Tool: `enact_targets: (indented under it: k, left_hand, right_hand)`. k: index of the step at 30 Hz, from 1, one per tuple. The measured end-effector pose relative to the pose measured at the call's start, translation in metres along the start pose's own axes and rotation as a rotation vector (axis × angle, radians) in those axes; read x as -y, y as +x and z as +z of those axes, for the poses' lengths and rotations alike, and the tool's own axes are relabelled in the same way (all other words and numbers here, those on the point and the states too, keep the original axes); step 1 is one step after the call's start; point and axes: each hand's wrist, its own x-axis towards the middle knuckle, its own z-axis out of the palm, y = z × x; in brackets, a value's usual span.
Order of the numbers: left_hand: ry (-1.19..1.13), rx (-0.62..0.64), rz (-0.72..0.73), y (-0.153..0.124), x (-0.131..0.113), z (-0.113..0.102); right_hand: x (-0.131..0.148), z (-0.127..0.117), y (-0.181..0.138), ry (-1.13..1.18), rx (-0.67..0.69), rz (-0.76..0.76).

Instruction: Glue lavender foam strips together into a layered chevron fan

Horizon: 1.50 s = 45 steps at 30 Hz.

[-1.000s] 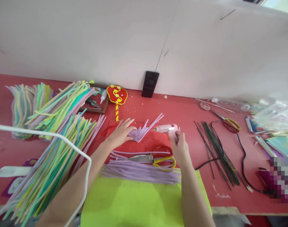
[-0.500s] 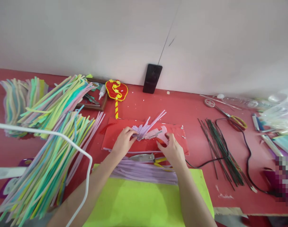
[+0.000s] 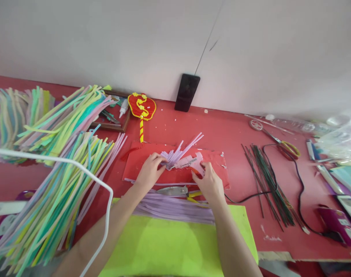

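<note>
My left hand (image 3: 150,169) pinches a fan-like piece of folded lilac pipe cleaners (image 3: 173,155), its loose ends pointing up and to the right. Closed round a pale pink glue gun (image 3: 197,163) with an orange trigger is my right hand (image 3: 210,181). The glue gun's nozzle points left and meets the lower part of the lilac piece; whether it touches cannot be told. Both are held over a red board (image 3: 135,165). Just below the board lie pliers with yellow handles (image 3: 172,191) and a row of lilac pipe cleaners (image 3: 172,209).
Bundles of coloured pipe cleaners (image 3: 62,192) cover the left side, crossed by a white cable (image 3: 86,171). A red-yellow fan (image 3: 142,107) and a phone (image 3: 187,92) are at the back. Green stems (image 3: 272,188), scissors (image 3: 288,149) and a black cord (image 3: 300,184) lie right.
The view has shifted slightly, bringing more of a purple box at the right into sight. Both hands keep nearly the same position, with the glue gun's nozzle still at the lilac piece.
</note>
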Motion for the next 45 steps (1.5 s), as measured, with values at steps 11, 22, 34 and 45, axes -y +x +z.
enact_targets:
  k: [11, 22, 34, 45]
  left_hand:
    - [0.039, 0.003, -0.015, 0.000, -0.003, -0.001]
    - [0.079, -0.219, -0.078, -0.002, -0.004, -0.016]
    - [0.241, -0.176, -0.132, -0.004, -0.001, -0.016]
    - [0.315, -0.168, -0.071, -0.005, 0.000, -0.014]
  right_hand:
    - [0.002, -0.006, -0.003, 0.048, 0.007, -0.022]
    - [-0.010, -0.015, 0.007, 0.141, -0.053, 0.221]
    - [-0.071, -0.017, 0.021, 0.041, -0.219, 0.363]
    - [-0.071, -0.017, 0.021, 0.010, -0.166, 0.398]
